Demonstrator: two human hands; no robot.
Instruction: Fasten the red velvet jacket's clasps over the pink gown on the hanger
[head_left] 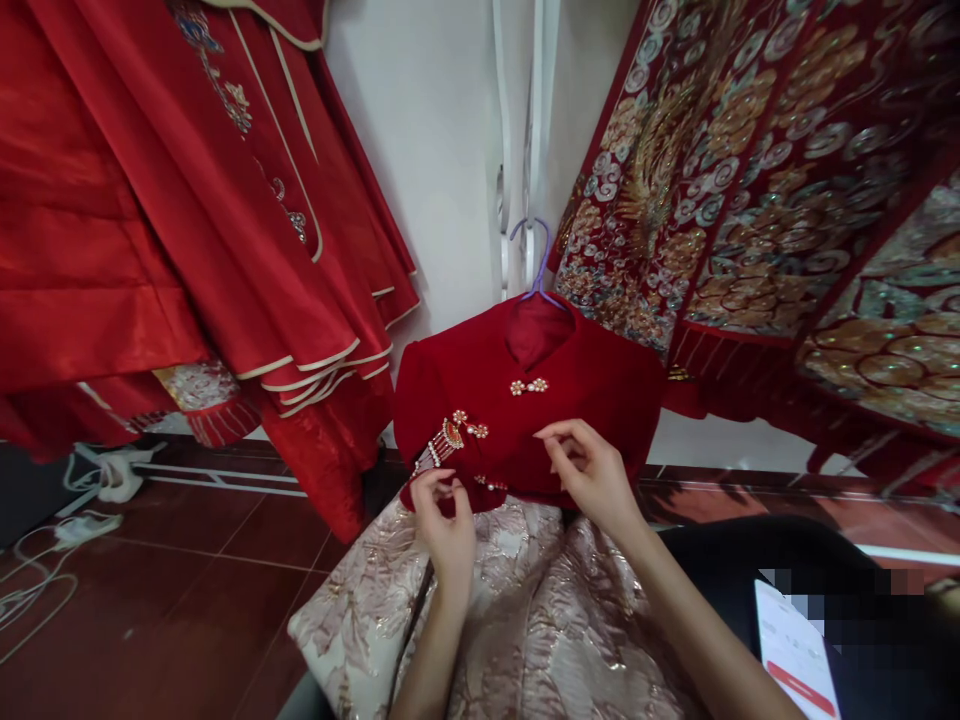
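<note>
A red velvet jacket [600, 380] hangs in front of me on a purple hanger [538, 280]. Beaded flower fastenings [529, 387] and a fan-shaped ornament with pearl strands [451, 434] decorate its front. My left hand [448, 515] is at the jacket's lower left edge, just below the pearl strands, thumb and fingers curled into a pinch. Over the jacket's right front, my right hand [589, 472] is raised with thumb and forefinger pressed together. Whatever either pinch holds is too small to make out. Pale pink-gold brocade fabric [555, 620] spreads below both hands.
Red garments with light piping [300, 330] hang at left; heavily embroidered dark red ones [720, 180] hang at right. A lit phone [795, 650] is at lower right on something black. White cables [45, 570] and a rack's bar [225, 480] are near the tiled floor.
</note>
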